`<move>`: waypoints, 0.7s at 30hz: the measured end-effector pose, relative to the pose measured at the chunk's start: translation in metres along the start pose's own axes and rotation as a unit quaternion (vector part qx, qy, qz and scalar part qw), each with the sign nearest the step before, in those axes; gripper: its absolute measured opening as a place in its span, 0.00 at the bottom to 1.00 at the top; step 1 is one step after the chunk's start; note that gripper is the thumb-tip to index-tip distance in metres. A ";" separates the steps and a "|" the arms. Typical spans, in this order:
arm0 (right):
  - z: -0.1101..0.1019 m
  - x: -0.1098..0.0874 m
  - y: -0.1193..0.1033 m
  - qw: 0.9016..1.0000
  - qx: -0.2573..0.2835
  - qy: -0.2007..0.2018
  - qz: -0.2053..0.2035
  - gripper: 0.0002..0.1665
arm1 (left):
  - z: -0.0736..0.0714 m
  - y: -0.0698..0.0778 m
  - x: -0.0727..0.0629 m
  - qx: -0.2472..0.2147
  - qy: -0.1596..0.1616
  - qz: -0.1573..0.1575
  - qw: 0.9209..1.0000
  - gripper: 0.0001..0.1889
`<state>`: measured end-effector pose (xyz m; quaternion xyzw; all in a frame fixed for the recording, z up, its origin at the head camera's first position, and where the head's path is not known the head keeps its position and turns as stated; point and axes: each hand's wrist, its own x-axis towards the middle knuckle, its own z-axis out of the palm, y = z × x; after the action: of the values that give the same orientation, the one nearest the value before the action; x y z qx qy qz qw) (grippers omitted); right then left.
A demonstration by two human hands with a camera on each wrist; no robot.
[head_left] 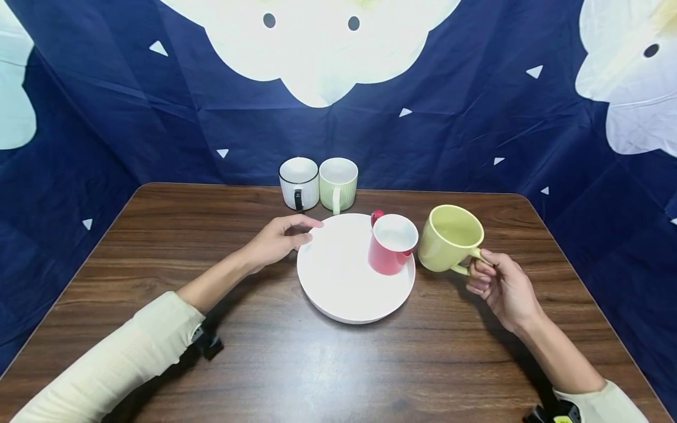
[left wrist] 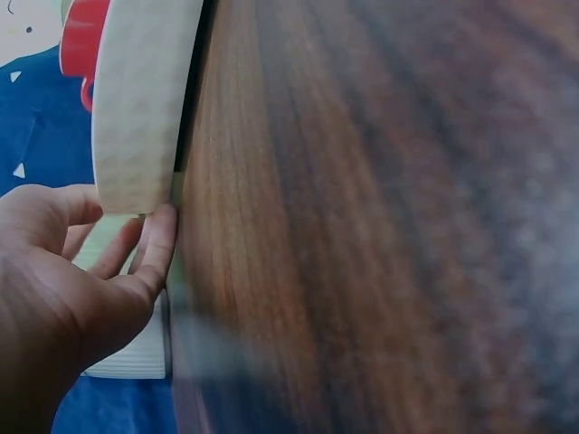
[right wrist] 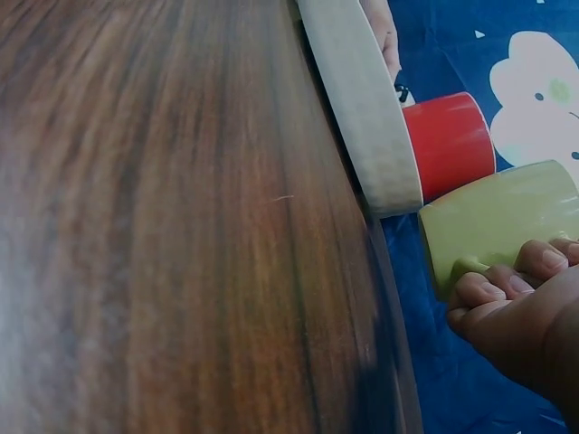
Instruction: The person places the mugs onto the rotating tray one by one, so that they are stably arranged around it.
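My left hand (head_left: 280, 239) grips the left back rim of a round white tray (head_left: 338, 294), with the thumb at the top of the rim and the fingers against its side. Inside the tray, toward the right, stands a red mug (head_left: 388, 258) with a white interior, its handle turned to the back. My right hand (head_left: 505, 288) pinches the handle of a yellow-green mug (head_left: 446, 247). That mug is held up off the table, just right of the tray and beside the red mug. In the right wrist view the yellow-green mug (right wrist: 498, 221) appears slightly tilted.
Behind the tray, a white mug with a black rim (head_left: 298, 185) and a pale green ribbed mug (head_left: 338, 182) stand side by side near the back edge. All rest on a brown wooden table (head_left: 296, 370). A dark blue cloth (head_left: 158, 129) hangs behind it.
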<state>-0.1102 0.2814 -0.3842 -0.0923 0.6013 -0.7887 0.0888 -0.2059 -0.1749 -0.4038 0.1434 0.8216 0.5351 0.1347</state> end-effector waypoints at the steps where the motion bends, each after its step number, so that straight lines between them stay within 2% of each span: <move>1: 0.000 0.000 -0.001 1.000 -0.001 -0.001 0.000 0.26 | 0.000 0.000 -0.001 0.000 -0.001 -0.002 1.000 0.19; 13: 0.004 0.003 -0.006 1.000 -0.002 -0.012 -0.002 0.25 | -0.003 -0.001 -0.014 0.026 -0.006 -0.007 1.000 0.20; 21: 0.007 0.007 -0.010 1.000 0.000 -0.023 -0.009 0.25 | -0.003 -0.001 -0.022 0.039 -0.012 0.004 0.999 0.18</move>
<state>-0.1153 0.2753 -0.3727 -0.1163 0.5984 -0.7869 0.0952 -0.1864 -0.1864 -0.4020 0.1585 0.8397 0.5012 0.1363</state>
